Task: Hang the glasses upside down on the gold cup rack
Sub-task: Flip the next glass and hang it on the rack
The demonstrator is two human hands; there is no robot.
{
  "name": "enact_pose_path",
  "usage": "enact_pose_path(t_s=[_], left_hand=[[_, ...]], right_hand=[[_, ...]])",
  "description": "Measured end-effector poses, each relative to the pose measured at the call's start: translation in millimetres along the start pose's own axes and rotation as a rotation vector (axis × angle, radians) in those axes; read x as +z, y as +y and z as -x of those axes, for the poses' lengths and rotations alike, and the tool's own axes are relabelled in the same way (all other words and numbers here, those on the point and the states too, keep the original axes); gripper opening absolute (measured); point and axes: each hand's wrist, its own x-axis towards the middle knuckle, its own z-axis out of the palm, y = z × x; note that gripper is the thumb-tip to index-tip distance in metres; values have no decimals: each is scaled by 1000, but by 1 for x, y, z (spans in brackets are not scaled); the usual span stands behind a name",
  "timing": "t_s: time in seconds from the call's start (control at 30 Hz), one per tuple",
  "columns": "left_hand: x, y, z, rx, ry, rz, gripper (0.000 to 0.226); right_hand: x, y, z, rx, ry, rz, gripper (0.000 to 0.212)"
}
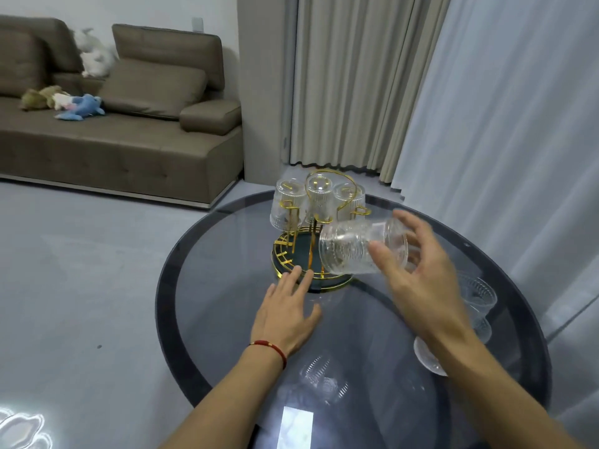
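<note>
A glass [356,247] lies tilted in our right hand [418,277], fingers pinching its base, just beside the rack [311,254], while our left hand [285,312] rests spread flat near the rack's base.

We count one gold wire cup rack [311,254] on one round dark glass table [201,286]. Three clear ribbed glasses [319,196] hang upside down on it. One more clear glass [353,251] is held on its side. We see at least two other clear glasses [479,296] on the table, but they are hard to tell apart. Two hands [285,315] show.
</note>
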Motion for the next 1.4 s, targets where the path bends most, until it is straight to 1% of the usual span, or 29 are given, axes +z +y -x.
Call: enact_pose_path(t_s=[0.13,0.23,0.33,0.47,0.6,0.77,0.97,1.07,1.2,1.3,1.4], left_hand=[[-1,1,2,15,0,-41,69],[0,2,1,8,-6,-70,69],[2,2,0,16,-9,-78,68],[2,1,0,29,-13,-72,66],[2,2,2,33,16,-62,65],[2,3,4,46,63,-49,63],[1,3,4,59,77,-24,61],[0,4,3,54,78,-4,60],[-1,5,2,42,81,-2,59],[0,6,2,34,74,5,60],[-1,6,3,37,63,-3,61]], right_hand=[[21,-34,-42,-84,18,41,65],[44,-57,-75,-155,-41,106,69],[69,-70,-100,-222,-128,259,72],[101,-70,-114,-266,-186,481,72],[119,-54,-117,-261,-190,648,70],[131,-34,-119,-216,-237,693,60],[144,-18,-117,-242,-256,763,58],[150,-14,-118,-258,-233,828,62],[154,-11,-117,-258,-155,935,74],[156,-8,-117,-217,-133,933,81],[156,-8,-115,-202,-142,937,84]])
